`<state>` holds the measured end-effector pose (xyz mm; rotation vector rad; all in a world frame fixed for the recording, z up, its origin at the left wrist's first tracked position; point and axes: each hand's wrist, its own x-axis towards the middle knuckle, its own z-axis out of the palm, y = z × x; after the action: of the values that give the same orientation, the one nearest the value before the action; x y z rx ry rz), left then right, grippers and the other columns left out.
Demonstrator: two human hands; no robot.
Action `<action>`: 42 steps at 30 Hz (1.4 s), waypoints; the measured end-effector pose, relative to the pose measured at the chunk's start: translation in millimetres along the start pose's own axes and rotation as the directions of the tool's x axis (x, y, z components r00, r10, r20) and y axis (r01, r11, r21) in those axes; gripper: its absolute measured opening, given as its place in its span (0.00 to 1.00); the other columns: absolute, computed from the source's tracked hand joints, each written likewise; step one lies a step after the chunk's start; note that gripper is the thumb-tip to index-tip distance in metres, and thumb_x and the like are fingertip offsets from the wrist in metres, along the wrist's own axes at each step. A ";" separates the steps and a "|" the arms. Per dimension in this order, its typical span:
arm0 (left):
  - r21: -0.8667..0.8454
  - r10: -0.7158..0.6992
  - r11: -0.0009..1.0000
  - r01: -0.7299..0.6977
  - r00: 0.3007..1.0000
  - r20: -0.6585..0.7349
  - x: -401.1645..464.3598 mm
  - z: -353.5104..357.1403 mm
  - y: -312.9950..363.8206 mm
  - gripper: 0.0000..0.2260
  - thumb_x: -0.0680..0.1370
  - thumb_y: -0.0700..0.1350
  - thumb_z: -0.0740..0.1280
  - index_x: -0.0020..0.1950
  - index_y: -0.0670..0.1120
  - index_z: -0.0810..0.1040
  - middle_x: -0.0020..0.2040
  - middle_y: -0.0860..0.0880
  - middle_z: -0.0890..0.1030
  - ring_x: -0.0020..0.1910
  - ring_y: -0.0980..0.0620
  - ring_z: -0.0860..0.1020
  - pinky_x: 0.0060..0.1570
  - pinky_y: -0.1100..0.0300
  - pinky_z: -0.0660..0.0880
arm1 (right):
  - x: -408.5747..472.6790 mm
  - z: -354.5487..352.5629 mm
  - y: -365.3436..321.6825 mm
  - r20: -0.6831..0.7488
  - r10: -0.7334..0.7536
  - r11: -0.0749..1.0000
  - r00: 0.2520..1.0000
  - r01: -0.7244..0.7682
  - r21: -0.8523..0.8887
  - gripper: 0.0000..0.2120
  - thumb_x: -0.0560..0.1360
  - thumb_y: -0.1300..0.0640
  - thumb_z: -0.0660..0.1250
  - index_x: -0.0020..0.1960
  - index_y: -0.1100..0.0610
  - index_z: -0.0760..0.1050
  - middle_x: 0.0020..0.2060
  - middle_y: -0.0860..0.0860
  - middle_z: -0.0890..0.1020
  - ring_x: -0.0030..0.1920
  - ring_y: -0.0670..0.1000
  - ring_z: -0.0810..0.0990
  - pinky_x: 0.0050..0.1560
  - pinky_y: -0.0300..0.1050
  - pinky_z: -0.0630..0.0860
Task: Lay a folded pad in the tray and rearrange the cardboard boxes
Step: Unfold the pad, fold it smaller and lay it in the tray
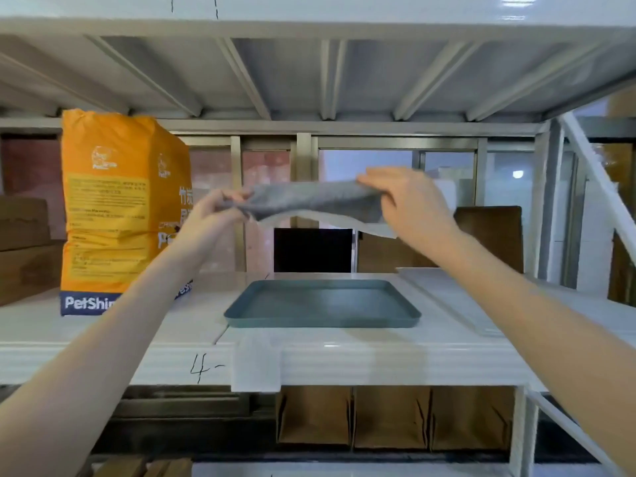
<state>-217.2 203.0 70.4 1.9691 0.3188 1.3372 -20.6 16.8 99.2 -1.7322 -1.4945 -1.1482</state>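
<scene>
Two hands are up over the shelf, and between them we hold the pad in the air, so we judge the first half of the task only part done. Starting at the left, an orange bag (pixel 117 208) of pet pads stands upright on the white shelf (pixel 344 359), and beyond it, outside the rack, brown cardboard boxes (pixel 25 235) sit stacked. Our left hand (pixel 215 210) comes next, its fingers curled round the left end of the grey pad (pixel 309 199), pinching it. The pad stretches roughly level from there across to our right hand (pixel 399 194), whose fingers and thumb pinch the right end from above; a paler underside hangs down along the near edge. Whether the pad is folded as the task wants, we cannot tell from here. Directly below it, well apart from it, the blue-grey tray (pixel 241 313) lies flat on the shelf with nothing in it, so the laying-in is not yet done. Behind the tray a dark panel (pixel 313 249) stands at the back, and to its right an upright piece of brown cardboard (pixel 488 235) leans near the rear of the shelf. Lower down, under the shelf and toward the right, three brown cardboard boxes (pixel 392 418) stand side by side in a row. As far as we can judge, nothing has been done to any box. What is left, then, is lowering the pad into the tray and smoothing it flat, and after that the whole of the box rearranging.
</scene>
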 end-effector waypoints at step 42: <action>0.821 -0.638 0.559 -0.116 0.572 0.515 -10.1 54.2 -87.8 0.29 0.79 0.64 0.44 0.77 0.55 0.47 0.79 0.51 0.49 0.77 0.49 0.49 0.73 0.49 0.43 | -65.4 100.7 11.0 0.918 0.143 0.912 0.370 -0.410 0.023 0.27 0.80 0.43 0.49 0.76 0.51 0.52 0.76 0.50 0.55 0.76 0.51 0.53 0.74 0.47 0.47</action>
<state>-157.2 236.4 -7.3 2.8336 0.8849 -0.1321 13.6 69.0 -3.9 -2.4376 -1.6516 0.3377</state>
